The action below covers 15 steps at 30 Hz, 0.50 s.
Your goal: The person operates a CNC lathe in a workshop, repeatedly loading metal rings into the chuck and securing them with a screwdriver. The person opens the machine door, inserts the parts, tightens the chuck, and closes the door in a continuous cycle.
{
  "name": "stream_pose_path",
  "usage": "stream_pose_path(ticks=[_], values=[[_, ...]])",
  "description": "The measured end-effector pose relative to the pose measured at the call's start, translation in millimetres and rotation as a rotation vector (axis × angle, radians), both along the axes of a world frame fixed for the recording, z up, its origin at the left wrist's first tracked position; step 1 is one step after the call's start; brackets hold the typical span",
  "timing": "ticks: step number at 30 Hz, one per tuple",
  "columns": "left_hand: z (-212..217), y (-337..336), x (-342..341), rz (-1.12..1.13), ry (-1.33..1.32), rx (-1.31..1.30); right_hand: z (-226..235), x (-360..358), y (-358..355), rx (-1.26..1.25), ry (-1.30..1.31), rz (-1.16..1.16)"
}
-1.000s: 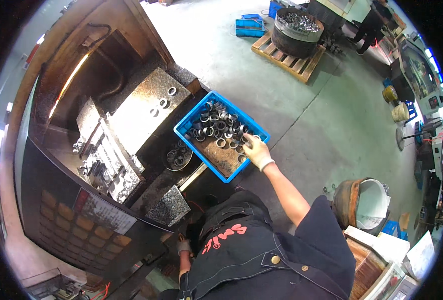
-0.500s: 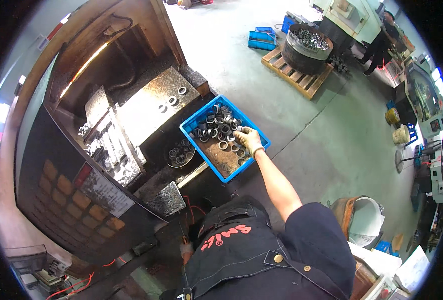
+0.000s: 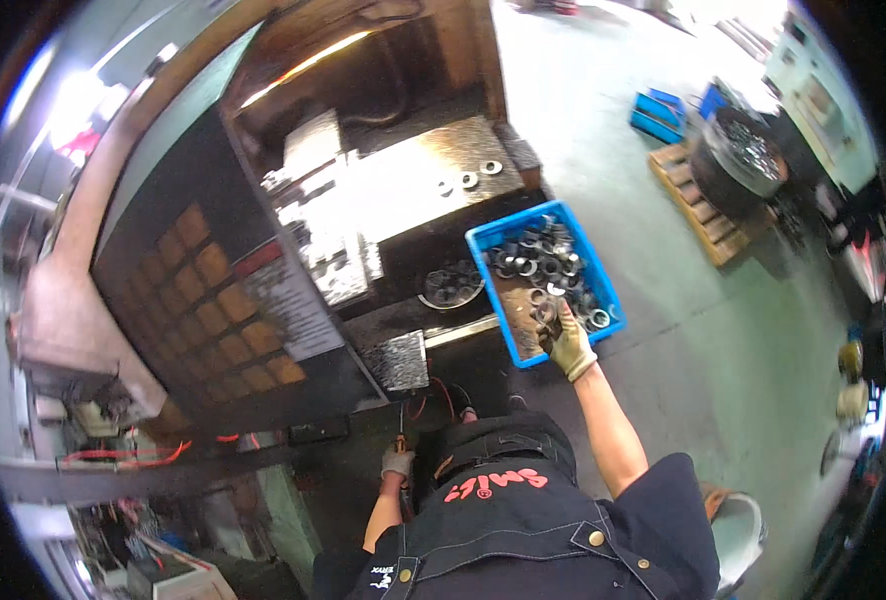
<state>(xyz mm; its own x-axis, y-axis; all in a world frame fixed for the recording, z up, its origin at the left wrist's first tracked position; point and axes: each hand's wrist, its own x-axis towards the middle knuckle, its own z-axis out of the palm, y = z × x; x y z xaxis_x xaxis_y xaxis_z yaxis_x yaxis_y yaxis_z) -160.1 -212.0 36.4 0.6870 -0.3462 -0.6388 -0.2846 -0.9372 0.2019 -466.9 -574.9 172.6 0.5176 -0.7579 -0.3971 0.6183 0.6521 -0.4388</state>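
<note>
My gloved right hand point(image 3: 571, 348) is at the near side of a blue plastic crate point(image 3: 516, 345), fingers closed around a metal ring point(image 3: 544, 313), partly hidden and blurred. Dark and shiny metal rings point(image 3: 533, 255) heap up in the crate's far part, while its brown bottom shows nearer me. Low by my left side, my gloved left hand point(image 3: 397, 460) grips a thin rod-like tool point(image 3: 400, 441) with an orange-brown handle. Three rings point(image 3: 469, 180) lie in a row on the machine's metal ledge point(image 3: 413, 180), left of the crate.
The machine's dark door point(image 3: 203, 290) stands at left. A round dish of dark rings point(image 3: 451, 285) sits below the ledge. To the far right, a drum of metal parts point(image 3: 738, 160) rests on a wooden pallet point(image 3: 703, 220), near blue bins point(image 3: 658, 115). A white-lined barrel point(image 3: 738, 535) is at lower right.
The view has swung, so the crate and machine appear farther right. My right hand has moved toward the crate's near side. My left hand and its tool now show more fully.
</note>
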Motion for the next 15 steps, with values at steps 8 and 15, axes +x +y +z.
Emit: stream_pose_path(ticks=[8, 15], values=[[-9, 100, -15, 0.131, 0.042, -0.211, 44, 100, 36, -0.294, 0.106, 0.678], [-39, 145, 13, 0.200, -0.091, -0.220, 54, 227, 132, -0.386, 0.125, 0.247]])
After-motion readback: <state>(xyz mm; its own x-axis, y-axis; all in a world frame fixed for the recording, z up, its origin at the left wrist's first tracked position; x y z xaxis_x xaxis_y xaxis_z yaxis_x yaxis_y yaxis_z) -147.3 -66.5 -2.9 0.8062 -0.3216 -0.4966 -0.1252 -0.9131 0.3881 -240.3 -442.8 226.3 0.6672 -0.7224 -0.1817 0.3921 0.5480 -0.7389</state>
